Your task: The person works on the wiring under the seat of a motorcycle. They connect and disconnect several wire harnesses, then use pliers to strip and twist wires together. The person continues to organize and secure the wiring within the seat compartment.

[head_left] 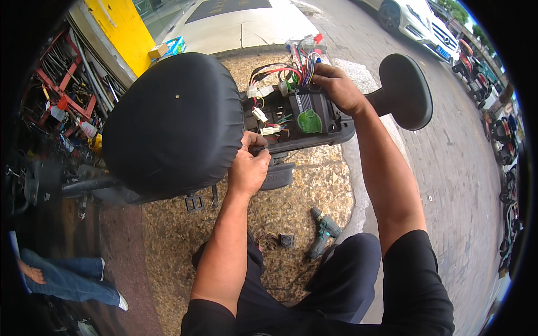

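An electric scooter with a black padded seat [174,123] stands before me, its rear compartment uncovered. Inside lies a black controller box [305,106] with a round green label. Many coloured wires [302,70] rise from its far end, and white plug connectors [260,92] hang beside it. My right hand [339,87] is closed at the wire bundle by the controller's far right corner; its fingertips are partly hidden. At the seat's right edge, my left hand [249,162] pinches something at the compartment's near rim. What it holds is too small to make out.
A green cordless drill [324,232] and a small black part with wires [286,241] lie on the speckled ground near my knees. A black backrest pad [406,92] juts out at right. Tools crowd a red rack [64,84] at left. A person's jeans [70,277] show lower left.
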{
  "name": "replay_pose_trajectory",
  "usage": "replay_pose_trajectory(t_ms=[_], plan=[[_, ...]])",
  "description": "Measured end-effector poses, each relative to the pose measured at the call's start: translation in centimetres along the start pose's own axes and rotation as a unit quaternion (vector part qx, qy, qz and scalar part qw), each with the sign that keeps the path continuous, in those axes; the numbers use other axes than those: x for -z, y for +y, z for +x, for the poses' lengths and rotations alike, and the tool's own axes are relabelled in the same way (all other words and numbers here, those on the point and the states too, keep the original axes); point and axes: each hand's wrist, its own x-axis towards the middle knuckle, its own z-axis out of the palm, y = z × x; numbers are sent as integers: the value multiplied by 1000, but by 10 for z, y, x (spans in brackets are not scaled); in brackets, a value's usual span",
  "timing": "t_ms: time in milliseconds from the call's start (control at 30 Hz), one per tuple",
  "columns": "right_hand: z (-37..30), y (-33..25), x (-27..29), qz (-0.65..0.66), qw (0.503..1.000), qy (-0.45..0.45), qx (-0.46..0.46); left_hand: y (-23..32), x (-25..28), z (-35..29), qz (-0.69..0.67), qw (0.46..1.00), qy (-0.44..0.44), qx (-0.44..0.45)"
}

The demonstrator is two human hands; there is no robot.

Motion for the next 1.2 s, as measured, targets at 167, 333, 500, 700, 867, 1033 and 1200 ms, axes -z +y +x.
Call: replay_pose_trajectory(t_ms=[167, 333, 500, 700, 867, 1033, 1200], plan=[[-2, 15, -18, -43, 990, 132, 34, 2, 0, 2, -18, 1000, 2, -5], [-31, 28, -15, -54, 955, 291, 34, 4, 1, 1, -22, 1000, -16, 11], [-91, 19, -45, -20, 900, 428, 82, 3, -1, 0, -39, 999, -11, 1], [-143, 19, -124, 98, 979, 179, -28, 5, -1, -1, -4, 1000, -25, -5], [-140, 22, -150, 240, 955, 80, -151, 10, -1, -19, 60, 997, -13, -37], [-129, 23, -158, 333, 917, 52, -214, 8, -2, -27, 50, 998, 7, -23], [-127, 25, -169, 363, 907, 57, -205, -2, -5, -26, -19, 995, 99, 1]])
